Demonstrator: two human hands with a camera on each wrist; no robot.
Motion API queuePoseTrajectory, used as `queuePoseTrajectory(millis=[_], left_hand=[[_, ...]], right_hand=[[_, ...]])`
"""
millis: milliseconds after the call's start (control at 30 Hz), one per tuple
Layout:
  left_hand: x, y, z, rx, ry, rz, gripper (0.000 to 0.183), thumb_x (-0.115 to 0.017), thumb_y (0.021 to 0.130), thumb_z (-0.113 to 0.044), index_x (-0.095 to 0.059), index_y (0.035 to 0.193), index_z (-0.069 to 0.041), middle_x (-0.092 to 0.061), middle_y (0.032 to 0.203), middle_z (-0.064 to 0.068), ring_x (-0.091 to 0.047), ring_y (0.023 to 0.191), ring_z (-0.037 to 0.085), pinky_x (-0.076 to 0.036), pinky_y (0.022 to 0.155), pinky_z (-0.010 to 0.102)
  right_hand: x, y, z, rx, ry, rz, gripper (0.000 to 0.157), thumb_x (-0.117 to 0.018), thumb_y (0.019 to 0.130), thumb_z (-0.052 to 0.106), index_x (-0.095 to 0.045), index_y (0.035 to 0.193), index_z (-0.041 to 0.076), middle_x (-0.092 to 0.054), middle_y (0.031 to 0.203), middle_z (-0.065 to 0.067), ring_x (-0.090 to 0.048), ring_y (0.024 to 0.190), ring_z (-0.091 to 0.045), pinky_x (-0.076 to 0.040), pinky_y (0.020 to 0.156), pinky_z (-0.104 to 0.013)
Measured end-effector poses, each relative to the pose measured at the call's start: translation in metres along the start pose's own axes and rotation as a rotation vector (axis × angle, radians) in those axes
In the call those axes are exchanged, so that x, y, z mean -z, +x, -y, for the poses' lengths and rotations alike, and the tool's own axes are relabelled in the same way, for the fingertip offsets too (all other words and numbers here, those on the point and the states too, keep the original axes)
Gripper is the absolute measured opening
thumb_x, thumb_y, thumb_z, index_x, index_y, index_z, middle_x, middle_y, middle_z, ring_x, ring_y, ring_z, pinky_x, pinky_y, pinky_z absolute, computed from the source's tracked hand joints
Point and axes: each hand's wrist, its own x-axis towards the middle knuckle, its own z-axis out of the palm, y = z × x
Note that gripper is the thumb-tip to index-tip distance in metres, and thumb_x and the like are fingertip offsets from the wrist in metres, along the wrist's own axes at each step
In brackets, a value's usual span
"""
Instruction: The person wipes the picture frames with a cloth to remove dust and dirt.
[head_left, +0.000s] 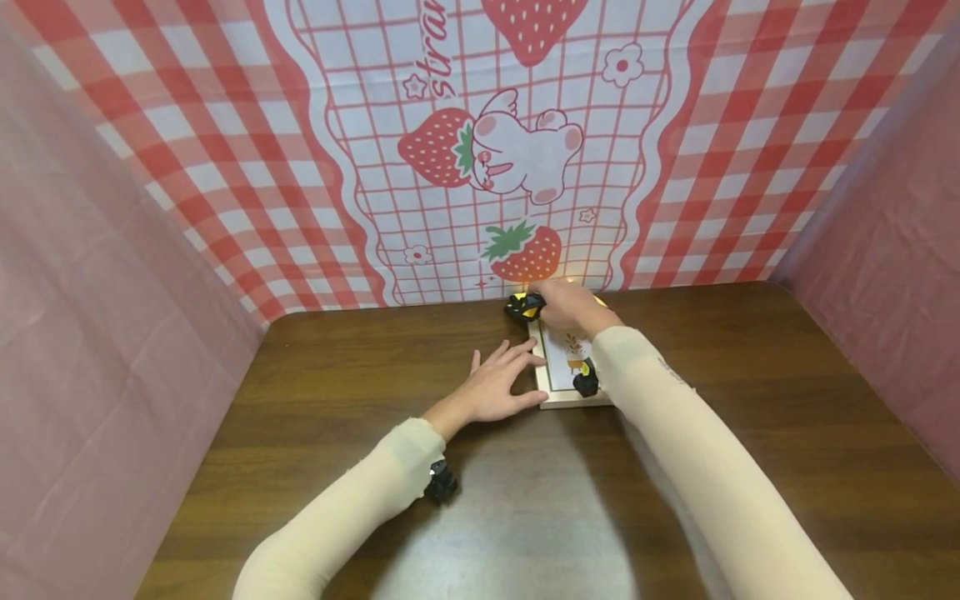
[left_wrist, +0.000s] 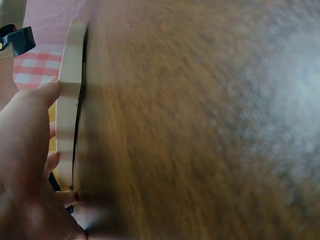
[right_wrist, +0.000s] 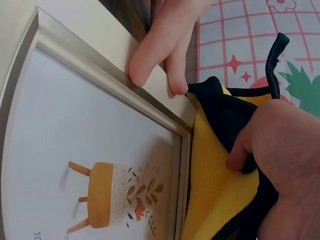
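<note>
A pale picture frame (head_left: 561, 371) lies face up near the table's back edge, holding a print of a plant in an orange stool-like pot (right_wrist: 101, 195). Spread fingers of my left hand (head_left: 495, 388) rest against the frame's left side; in the left wrist view the thumb touches the frame's side (left_wrist: 70, 110). With curled fingers, my right hand (head_left: 567, 303) grips a yellow cleaning cloth (right_wrist: 212, 170) with black edging and a cord loop. The cloth lies along the frame's far edge. My right forearm hides part of the frame in the head view.
The brown wooden table (head_left: 337, 358) meets a red-and-white checked cloth backdrop (head_left: 247, 142) just behind the frame. Pink curtains (head_left: 90, 333) hang at both sides. Black cameras are strapped to the left wrist (head_left: 441, 482) and right wrist.
</note>
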Motion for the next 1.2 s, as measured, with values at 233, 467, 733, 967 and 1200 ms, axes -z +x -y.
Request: queuePoseTrajectory(millis=[233,467,733,967,1200], left_hand=[[0.003,-0.004,-0.006,-0.003,0.005,0.006,0.06,-0.066,0.107,-0.057,-0.059,0.159,-0.028,-0.031,0.189,-0.001,-0.023,0.175,0.051,-0.008,0.131,0.091],[0.003,-0.005,-0.007,-0.007,0.019,0.006,0.061,-0.066,0.107,-0.058,-0.058,0.159,-0.027,-0.031,0.189,-0.001,-0.024,0.175,0.05,-0.009,0.131,0.092],[-0.009,0.004,0.008,-0.014,0.002,-0.025,0.061,-0.068,0.105,-0.062,-0.059,0.158,-0.032,-0.029,0.189,-0.006,-0.023,0.175,0.05,-0.005,0.13,0.092],[-0.01,0.006,0.009,-0.01,0.021,-0.038,0.061,-0.07,0.104,-0.06,-0.06,0.157,-0.032,-0.031,0.189,-0.005,-0.025,0.175,0.05,-0.007,0.13,0.092],[-0.001,0.0,-0.001,0.018,0.038,-0.007,0.06,-0.068,0.107,-0.059,-0.058,0.159,-0.031,-0.03,0.189,-0.005,-0.023,0.176,0.047,-0.008,0.132,0.09]], right_hand=[[0.028,-0.035,0.033,-0.017,-0.018,0.008,0.063,-0.064,0.095,0.004,-0.064,0.157,0.014,-0.072,0.153,-0.017,-0.069,0.143,-0.04,-0.052,0.122,-0.069],[0.026,-0.036,0.024,-0.032,-0.006,0.004,0.066,-0.063,0.095,0.005,-0.061,0.16,0.012,-0.071,0.155,-0.02,-0.067,0.143,-0.045,-0.05,0.123,-0.071],[0.052,-0.063,0.037,-0.065,0.06,0.036,0.064,-0.056,0.098,0.0,-0.056,0.162,0.003,-0.065,0.157,-0.029,-0.063,0.146,-0.051,-0.046,0.128,-0.069],[0.034,-0.038,-0.015,-0.054,0.096,-0.001,0.068,-0.063,0.094,0.004,-0.058,0.161,0.009,-0.065,0.157,-0.028,-0.063,0.144,-0.051,-0.046,0.127,-0.072],[0.045,-0.053,-0.029,-0.09,0.087,-0.004,0.066,-0.057,0.095,0.0,-0.058,0.161,0.005,-0.066,0.156,-0.028,-0.063,0.144,-0.05,-0.043,0.128,-0.074]])
